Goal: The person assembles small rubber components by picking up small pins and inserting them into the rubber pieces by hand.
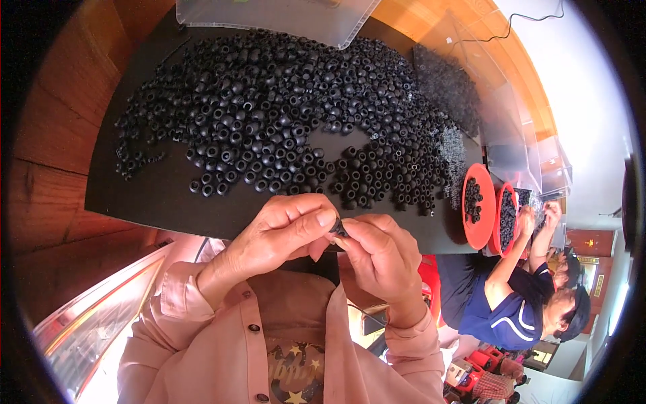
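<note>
My left hand (286,232) and my right hand (383,252) meet in front of my chest at the table's near edge. Both are closed, thumbs and fingertips pinching one small black part (339,227) between them. Most of that part is hidden by the fingers, so its exact shape is unclear. Just beyond my hands, a wide heap of small black hollow round parts (262,128) spreads over the dark tabletop (158,209). Smaller black ring-like parts (380,172) lie at the heap's right side.
Two red bowls (476,232) with black parts stand at the right edge. A clear plastic bin (282,20) sits at the back. Fine dark pieces (447,84) and small greyish pieces (452,158) lie far right. A co-worker in blue (515,310) works on the right.
</note>
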### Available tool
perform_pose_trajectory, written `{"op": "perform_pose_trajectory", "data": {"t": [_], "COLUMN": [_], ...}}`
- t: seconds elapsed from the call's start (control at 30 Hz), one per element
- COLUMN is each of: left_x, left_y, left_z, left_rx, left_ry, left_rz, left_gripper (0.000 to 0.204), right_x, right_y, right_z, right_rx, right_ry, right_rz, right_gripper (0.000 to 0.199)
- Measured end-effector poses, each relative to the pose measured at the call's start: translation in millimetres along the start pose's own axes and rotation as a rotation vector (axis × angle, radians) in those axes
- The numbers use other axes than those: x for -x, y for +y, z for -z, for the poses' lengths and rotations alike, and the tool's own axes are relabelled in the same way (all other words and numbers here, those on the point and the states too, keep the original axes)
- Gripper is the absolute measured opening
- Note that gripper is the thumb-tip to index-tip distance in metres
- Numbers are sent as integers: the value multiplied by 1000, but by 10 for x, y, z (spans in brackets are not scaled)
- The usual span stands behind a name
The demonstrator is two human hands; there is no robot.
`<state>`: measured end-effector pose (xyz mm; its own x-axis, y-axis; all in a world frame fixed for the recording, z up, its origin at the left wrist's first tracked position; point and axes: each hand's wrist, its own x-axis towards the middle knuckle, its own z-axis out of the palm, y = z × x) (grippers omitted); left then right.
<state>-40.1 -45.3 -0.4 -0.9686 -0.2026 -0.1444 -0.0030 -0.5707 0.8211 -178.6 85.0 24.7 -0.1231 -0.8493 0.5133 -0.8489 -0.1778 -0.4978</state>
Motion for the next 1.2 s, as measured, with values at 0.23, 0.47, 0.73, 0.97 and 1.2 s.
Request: {"op": "perform_pose_trajectory", "data": {"t": [0.23,0.47,0.73,0.97,1.2], "left_x": [-19,-21,-24,-23,-18], "left_y": [42,49,4,-25,-47], "left_z": [-45,-63,-50,-37,-16], "left_rx": [6,-60,-177,-137,-135], "left_ry": [10,24,30,41,28], "left_rz": [26,-3,-40,-64,-75], "left_gripper": [32,32,34,36,36], "right_x": [-21,-68,25,70,58], "right_y": [1,-59,-36,-28,-79], "right_z": [53,79,4,-145,-79], "right_rx": [-23,0,35,101,-4], "right_ry": [-12,-33,5,100,31], "right_rz": [-27,-67,-4,77,-52], "right_gripper": [22,21,24,38,30]}}
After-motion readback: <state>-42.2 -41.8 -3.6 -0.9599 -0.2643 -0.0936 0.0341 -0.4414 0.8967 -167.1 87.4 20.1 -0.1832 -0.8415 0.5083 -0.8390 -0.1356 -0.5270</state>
